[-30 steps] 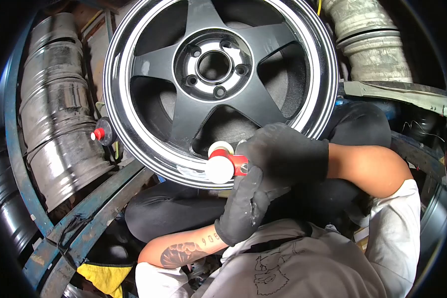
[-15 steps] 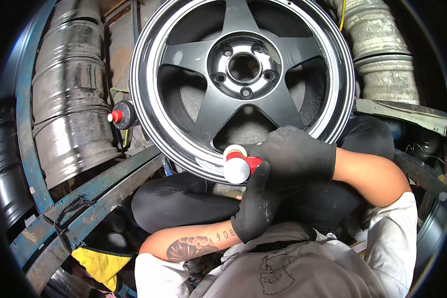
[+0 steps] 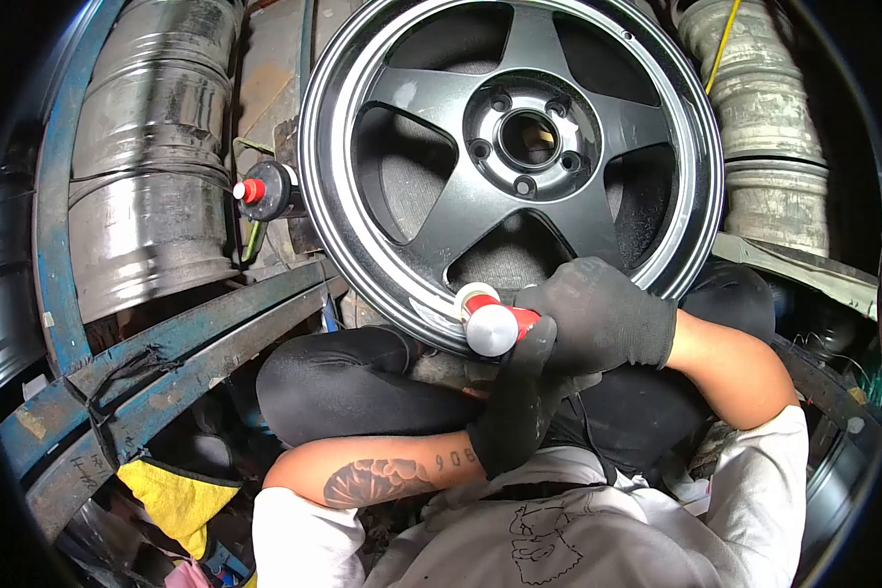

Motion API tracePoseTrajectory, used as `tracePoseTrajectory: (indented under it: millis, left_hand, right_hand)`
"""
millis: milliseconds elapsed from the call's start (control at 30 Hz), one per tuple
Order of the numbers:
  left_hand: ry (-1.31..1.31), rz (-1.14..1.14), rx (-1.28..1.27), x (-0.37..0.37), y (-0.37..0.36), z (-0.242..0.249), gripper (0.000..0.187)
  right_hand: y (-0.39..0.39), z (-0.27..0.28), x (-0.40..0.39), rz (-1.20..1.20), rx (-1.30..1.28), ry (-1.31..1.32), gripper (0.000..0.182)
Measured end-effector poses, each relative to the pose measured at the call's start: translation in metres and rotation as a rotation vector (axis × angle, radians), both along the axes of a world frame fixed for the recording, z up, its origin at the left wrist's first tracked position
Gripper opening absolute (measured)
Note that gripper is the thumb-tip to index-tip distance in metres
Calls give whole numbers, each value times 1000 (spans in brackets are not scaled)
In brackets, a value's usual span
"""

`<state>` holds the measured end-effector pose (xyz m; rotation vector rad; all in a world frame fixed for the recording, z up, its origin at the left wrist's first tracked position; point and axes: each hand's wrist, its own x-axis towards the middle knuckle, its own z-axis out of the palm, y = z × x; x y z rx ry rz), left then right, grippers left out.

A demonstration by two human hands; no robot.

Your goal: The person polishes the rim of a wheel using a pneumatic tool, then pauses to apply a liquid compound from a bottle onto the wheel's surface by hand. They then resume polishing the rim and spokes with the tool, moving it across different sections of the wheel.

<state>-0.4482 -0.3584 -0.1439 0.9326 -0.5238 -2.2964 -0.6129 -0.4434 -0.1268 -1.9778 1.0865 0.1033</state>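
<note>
A black five-spoke wheel (image 3: pixel 568 220) with a polished silver rim lies in front of me. My right hand (image 3: pixel 603 314), in a dark glove, is closed around a small red and silver tool (image 3: pixel 493 329) at the wheel's near edge. The tool's round pale pad rests on or just over the rim lip. My left hand (image 3: pixel 519 397), also gloved, is closed on the tool's lower side, just below the right hand. The fingers of both hands partly hide the tool's body.
Stacked metallic rims (image 3: pixel 152 196) stand at the left, and more stacked rims (image 3: pixel 769 127) at the right. Blue metal bars (image 3: pixel 181 377) cross the left side. A round black tool with a red knob (image 3: pixel 265 190) sits beside the wheel. A yellow cloth (image 3: pixel 178 500) hangs lower left.
The wheel appears further right in view, as do the left-hand stack and the black tool. Both hands and the red tool have shifted slightly right, still at the near rim.
</note>
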Motion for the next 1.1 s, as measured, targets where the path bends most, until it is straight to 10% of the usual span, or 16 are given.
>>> tracePoseTrajectory:
  millis: [300,1100]
  left_hand:
    - [211,-135,433,8,-16,-15,48]
    - [25,-276,381,0,-27,16,70]
  right_hand:
    - [4,-20,-8,-115,51,-114,37]
    - [5,-9,-17,-119,101,-237,28]
